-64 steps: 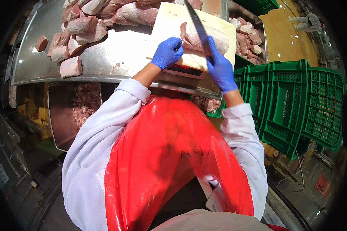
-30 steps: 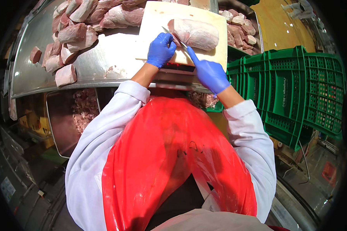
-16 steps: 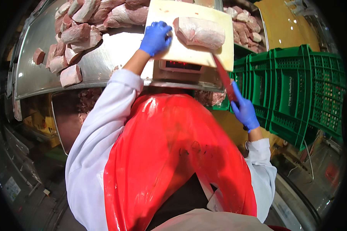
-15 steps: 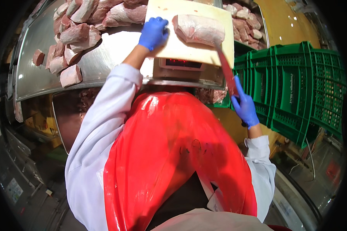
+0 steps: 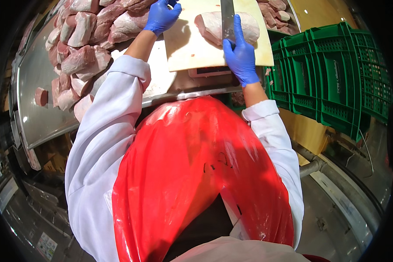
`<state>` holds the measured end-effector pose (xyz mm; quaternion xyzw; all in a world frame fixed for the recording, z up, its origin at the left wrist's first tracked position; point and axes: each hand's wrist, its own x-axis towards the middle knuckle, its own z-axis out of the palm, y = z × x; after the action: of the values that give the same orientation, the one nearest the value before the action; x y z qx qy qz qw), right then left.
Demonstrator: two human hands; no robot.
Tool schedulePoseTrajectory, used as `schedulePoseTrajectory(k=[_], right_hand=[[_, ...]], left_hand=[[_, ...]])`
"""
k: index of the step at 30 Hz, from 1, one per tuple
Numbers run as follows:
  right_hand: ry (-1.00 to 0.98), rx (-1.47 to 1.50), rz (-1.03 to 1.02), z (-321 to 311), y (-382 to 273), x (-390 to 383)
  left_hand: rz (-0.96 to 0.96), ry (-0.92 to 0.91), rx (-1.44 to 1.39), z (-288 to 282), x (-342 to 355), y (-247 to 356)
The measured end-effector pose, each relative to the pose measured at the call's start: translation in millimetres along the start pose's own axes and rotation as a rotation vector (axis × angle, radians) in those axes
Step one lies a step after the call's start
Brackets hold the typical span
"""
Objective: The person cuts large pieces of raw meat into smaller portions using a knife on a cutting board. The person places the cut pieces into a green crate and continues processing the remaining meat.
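A pale pink block of meat (image 5: 248, 28) lies across the cream cutting board (image 5: 183, 60). My blue-gloved right hand (image 5: 241, 59) is closed round the handle of a knife (image 5: 228, 19), index finger stretched along the blade. That wide blade crosses over the meat, pointing away from me; whether it has cut in, I cannot tell. My left hand (image 5: 161, 17), also gloved in blue, is at the board's left edge beside the meat pile (image 5: 101, 32). Its fingers are loosely bent and apart, partly cut off by the upper rim, and nothing shows in them.
The pile rests on a metal table (image 5: 37, 118) at left, with one small piece of meat (image 5: 41, 97) apart from it. Green perforated crates (image 5: 318, 78) stand right of the board. Behind them is a container with more meat pieces (image 5: 275, 15).
My right hand has brought the knife from beside the board's near right corner up over the meat. The left hand has shifted farther away and its fingers have loosened.
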<state>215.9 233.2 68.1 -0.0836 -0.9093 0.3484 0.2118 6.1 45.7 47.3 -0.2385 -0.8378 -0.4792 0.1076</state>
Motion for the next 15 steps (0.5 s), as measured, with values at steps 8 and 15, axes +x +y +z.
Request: schedulePoseTrajectory(k=[8, 15], right_hand=[[-0.062, -0.317, 0.134, 39.6, -33.3, -17.5], [-0.464, -0.583, 0.273, 8.5, -64.3, -114.7]], left_hand=[[-0.071, -0.044, -0.255, -13.5, 5.7, -41.6], [-0.076, 0.028, -0.519, 23.8, 5.0, -60.2]])
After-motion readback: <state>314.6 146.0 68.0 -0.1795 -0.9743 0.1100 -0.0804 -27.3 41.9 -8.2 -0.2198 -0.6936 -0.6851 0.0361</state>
